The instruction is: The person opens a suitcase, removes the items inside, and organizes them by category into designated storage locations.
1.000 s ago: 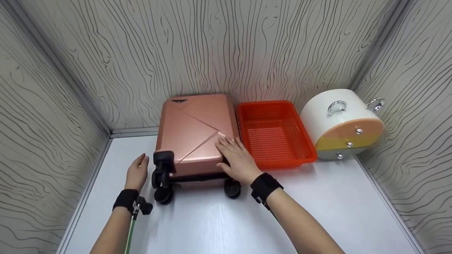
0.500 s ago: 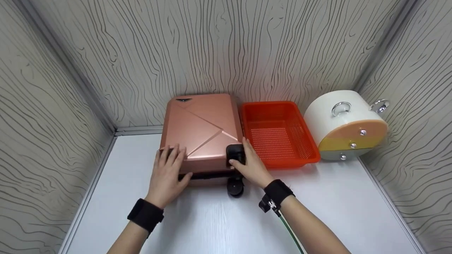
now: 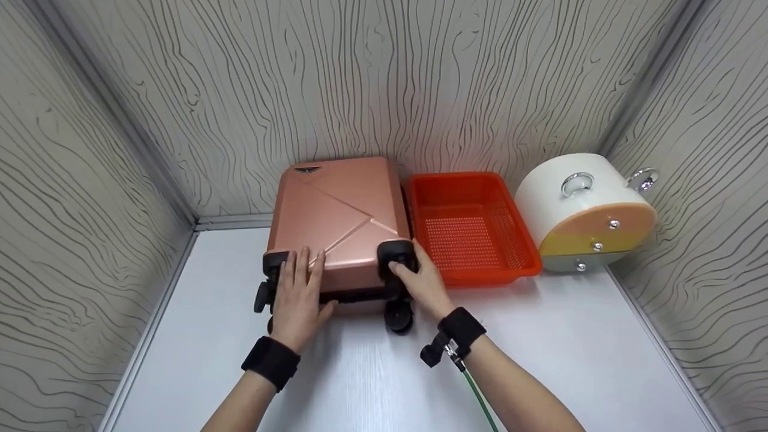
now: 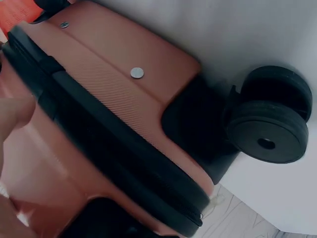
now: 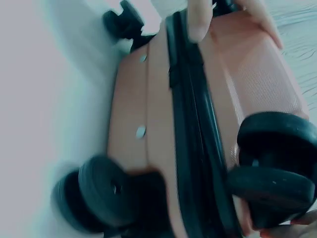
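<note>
A rose-pink hard-shell suitcase (image 3: 336, 210) lies flat, its wheeled end towards me. My left hand (image 3: 300, 306) rests on its near left edge with fingers straight over the top, and its thumb lies lower, by the black zip band. At the near right corner, my right hand (image 3: 427, 285) holds the suitcase around the black wheel mount, with the thumb on the mount and fingers along the side. Black wheels (image 4: 267, 134) show in the left wrist view. The right wrist view shows left-hand fingers (image 5: 199, 20) against the zip band (image 5: 190, 124).
An orange-red plastic basket (image 3: 528, 258) with a perforated bottom stands close to the suitcase's right side. Farther right is a white rounded drawer box (image 3: 555, 186) with coloured drawer fronts. Wood-grain patterned walls (image 3: 384, 78) enclose the white table (image 3: 372, 384) behind and at both sides.
My left hand has come from beside the suitcase onto its near left edge. My right hand has moved from the top to the right wheel corner. The suitcase's near end has shifted slightly left.
</note>
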The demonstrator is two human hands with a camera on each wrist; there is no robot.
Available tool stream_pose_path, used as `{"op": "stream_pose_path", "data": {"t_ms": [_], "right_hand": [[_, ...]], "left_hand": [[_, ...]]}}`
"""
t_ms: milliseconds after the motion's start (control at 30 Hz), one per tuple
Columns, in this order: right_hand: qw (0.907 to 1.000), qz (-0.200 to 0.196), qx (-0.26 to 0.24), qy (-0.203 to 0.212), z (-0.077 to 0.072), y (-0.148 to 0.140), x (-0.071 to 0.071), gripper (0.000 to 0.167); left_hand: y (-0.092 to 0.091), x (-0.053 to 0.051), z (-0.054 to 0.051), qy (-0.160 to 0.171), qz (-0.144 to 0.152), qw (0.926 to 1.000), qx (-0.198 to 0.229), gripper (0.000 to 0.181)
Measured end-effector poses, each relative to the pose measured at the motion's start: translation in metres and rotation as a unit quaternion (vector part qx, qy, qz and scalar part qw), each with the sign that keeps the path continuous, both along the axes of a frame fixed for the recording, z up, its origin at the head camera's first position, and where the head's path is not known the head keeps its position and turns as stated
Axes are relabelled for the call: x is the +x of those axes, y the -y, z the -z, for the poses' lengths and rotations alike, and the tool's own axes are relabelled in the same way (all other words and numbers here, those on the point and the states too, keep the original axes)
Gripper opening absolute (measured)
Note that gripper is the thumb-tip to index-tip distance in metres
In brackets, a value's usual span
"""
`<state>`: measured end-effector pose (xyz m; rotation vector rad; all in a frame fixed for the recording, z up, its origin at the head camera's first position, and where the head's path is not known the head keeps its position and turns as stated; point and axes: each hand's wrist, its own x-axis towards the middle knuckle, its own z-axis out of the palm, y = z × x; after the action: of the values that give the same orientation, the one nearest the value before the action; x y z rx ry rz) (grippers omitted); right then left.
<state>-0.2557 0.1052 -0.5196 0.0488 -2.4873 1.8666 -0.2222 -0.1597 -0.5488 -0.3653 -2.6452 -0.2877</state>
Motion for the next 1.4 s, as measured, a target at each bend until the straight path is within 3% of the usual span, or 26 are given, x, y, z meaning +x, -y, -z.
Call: {"op": "stream_pose_path", "data": {"t_ms": [133, 233, 367, 533, 633, 733, 833, 967, 1067, 1200, 1400], "right_hand": [[0.9991, -0.002, -0.042, 0.002, -0.017, 0.007, 0.006, 0.082], [0.9961, -0.015, -0.087, 0.006, -0.032, 0.015, 0.012, 0.079], [0.9926, -0.053, -0.100, -0.043, -0.049, 0.026, 0.019, 0.074], [0.9841, -0.101, -0.029, -0.143, -0.059, 0.034, 0.026, 0.071], [0.9760, -0.122, 0.018, -0.180, -0.054, 0.031, 0.030, 0.067], [0.9711, -0.122, 0.099, -0.179, -0.034, 0.021, 0.031, 0.064], [0.9565, -0.117, 0.221, -0.149, -0.003, 0.007, 0.034, 0.062], [0.9329, -0.134, 0.317, -0.106, 0.037, -0.010, 0.042, 0.057], [0.9279, -0.146, 0.329, -0.097, 0.057, -0.015, 0.046, 0.061], [0.9330, -0.136, 0.317, -0.102, 0.074, -0.011, 0.051, 0.072], [0.9439, -0.118, 0.291, -0.102, 0.086, 0.001, 0.054, 0.084]], "left_hand": [[0.002, -0.001, 0.005, -0.019, -0.018, 0.9996, 0.005, 0.123], [0.004, -0.003, 0.010, -0.055, -0.029, 0.9979, 0.018, 0.128], [0.009, -0.007, 0.013, -0.111, -0.047, 0.9915, 0.049, 0.131], [0.027, -0.012, 0.009, -0.139, -0.068, 0.9812, 0.116, 0.130], [0.038, -0.016, 0.004, -0.140, -0.061, 0.9763, 0.153, 0.128], [0.046, -0.016, 0.001, -0.133, -0.052, 0.9730, 0.181, 0.125], [0.054, -0.013, -0.003, -0.115, -0.055, 0.9659, 0.225, 0.122], [0.070, -0.012, -0.010, -0.091, -0.066, 0.9445, 0.309, 0.119], [0.084, -0.011, -0.013, -0.082, -0.066, 0.9245, 0.366, 0.118], [0.101, -0.010, -0.014, -0.074, -0.066, 0.8978, 0.429, 0.116], [0.125, -0.005, -0.021, -0.019, -0.084, 0.8340, 0.545, 0.106]]}}
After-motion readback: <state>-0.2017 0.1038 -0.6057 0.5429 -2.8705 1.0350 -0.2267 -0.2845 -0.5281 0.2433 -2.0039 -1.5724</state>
